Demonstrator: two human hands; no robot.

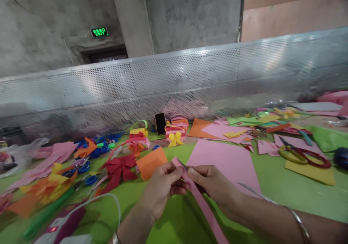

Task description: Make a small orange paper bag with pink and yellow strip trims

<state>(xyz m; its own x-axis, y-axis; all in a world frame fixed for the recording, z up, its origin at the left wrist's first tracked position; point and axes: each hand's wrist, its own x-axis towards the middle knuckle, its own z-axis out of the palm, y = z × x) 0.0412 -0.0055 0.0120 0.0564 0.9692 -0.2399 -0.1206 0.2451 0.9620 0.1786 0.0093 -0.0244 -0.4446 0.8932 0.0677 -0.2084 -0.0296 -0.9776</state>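
Observation:
A long pink paper strip (202,204) runs from my fingertips down toward the lower edge of the view. Near its upper end, my left hand (164,186) is closed, pinching the strip between thumb and fingers. My right hand (214,184) is also closed at the strip, its thumb pressed by the strip's edge. A thin dark pointed thing (185,166) shows between the two hands; its kind is hard to make out. Just beyond my hands lie a large pink paper sheet (225,160) and an orange paper piece (152,162).
Scissors (304,157) rest at the right on yellow paper. Left are a dark red paper bow (119,169), a blue tape ring (91,180), a green-handled tool (49,213) and a white cable (108,195). A phone (160,123) stands before the perforated metal panel (163,81).

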